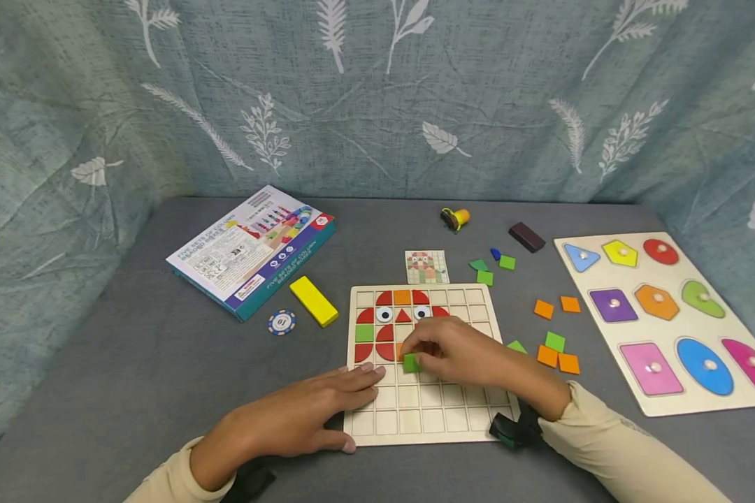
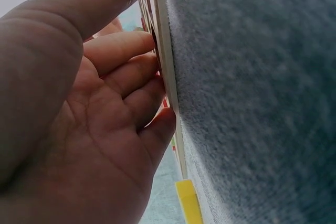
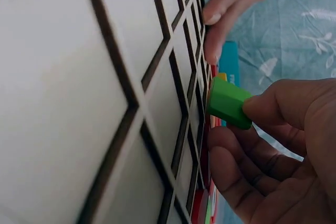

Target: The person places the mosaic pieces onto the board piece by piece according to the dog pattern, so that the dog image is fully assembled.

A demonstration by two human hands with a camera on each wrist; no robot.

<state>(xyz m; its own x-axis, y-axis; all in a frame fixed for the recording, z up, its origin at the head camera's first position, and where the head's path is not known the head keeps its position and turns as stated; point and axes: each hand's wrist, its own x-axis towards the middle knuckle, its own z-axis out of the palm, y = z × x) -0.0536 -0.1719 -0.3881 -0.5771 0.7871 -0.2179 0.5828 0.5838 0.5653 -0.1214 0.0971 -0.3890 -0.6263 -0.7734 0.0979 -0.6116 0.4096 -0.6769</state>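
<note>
My right hand [image 1: 456, 353] pinches a green square tile [image 3: 229, 102] between thumb and fingers, tilted against the wooden grid board [image 1: 419, 436]. Red quarter-round pieces [image 1: 385, 351], an orange square [image 1: 402, 297], a green square [image 1: 364, 333] and two eye pieces [image 1: 384, 314] fill cells in its upper left. Part of that pattern is hidden behind the right hand. My left hand [image 1: 317, 409] rests on the board's left edge with its fingers extended, the thumb by the lower left corner. In the left wrist view, the palm [image 2: 100, 124] holds nothing.
A pattern card [image 1: 426, 267] lies behind the board. Loose orange tiles [image 1: 547, 356] and green tiles [image 1: 555, 341] lie to the right, before a shape puzzle board [image 1: 651, 388]. On the left are a yellow block [image 1: 314, 301], a poker chip [image 1: 282, 322] and a box [image 1: 252, 251].
</note>
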